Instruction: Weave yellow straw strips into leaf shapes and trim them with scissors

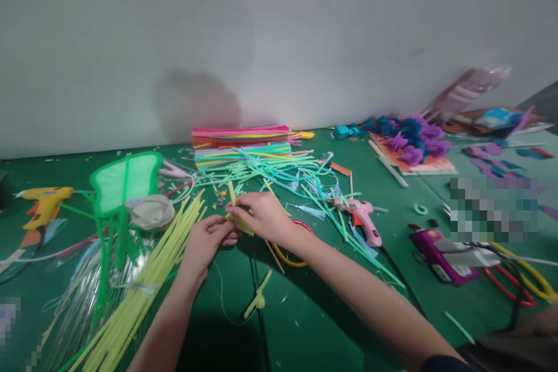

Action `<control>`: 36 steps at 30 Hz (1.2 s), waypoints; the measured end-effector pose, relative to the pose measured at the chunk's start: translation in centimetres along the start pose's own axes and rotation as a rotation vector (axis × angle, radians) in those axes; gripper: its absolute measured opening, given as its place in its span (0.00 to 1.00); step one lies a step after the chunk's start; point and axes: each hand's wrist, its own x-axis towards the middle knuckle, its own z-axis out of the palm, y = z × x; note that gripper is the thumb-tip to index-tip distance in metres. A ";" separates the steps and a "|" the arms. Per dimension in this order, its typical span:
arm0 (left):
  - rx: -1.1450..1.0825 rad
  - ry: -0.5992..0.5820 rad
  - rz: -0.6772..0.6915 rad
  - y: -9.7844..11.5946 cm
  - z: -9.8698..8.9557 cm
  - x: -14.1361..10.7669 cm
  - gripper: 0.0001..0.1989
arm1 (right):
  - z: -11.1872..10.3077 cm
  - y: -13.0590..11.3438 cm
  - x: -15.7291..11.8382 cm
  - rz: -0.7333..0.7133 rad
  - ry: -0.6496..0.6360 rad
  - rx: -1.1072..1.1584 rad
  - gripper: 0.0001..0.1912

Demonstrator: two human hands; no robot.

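The slim fuzzy stem piece (232, 190) was pale yellow, as was the long bundle of fuzzy stems (154, 261), against a deep green tabletop (314, 319) and a plain grey-white wall (283, 40). The flat stack of soft craft stems (242, 136) showed stripes of pink, red, yellow and mint. One pistol-shaped plastic glue gun (47, 200) was yellow with orange, another glue gun (357, 207) pastel pink; ruffled fuzzy flowers (412, 136) mixed purple and dark teal.

Pale grey wall (279, 40), soft shadow, green tabletop (314, 314)
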 end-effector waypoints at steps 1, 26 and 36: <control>-0.001 0.004 0.001 0.0 -0.1 0.0 0.19 | 0.0 0.0 -0.2 -0.009 -0.002 -0.016 0.11; 0.011 0.069 -0.053 1.1 -1.9 -0.3 0.16 | 1.8 0.5 -7.1 0.027 0.262 -0.141 0.23; -0.165 0.070 0.105 1.8 -3.2 -0.5 0.13 | -1.3 0.6 -6.0 0.620 0.163 0.966 0.21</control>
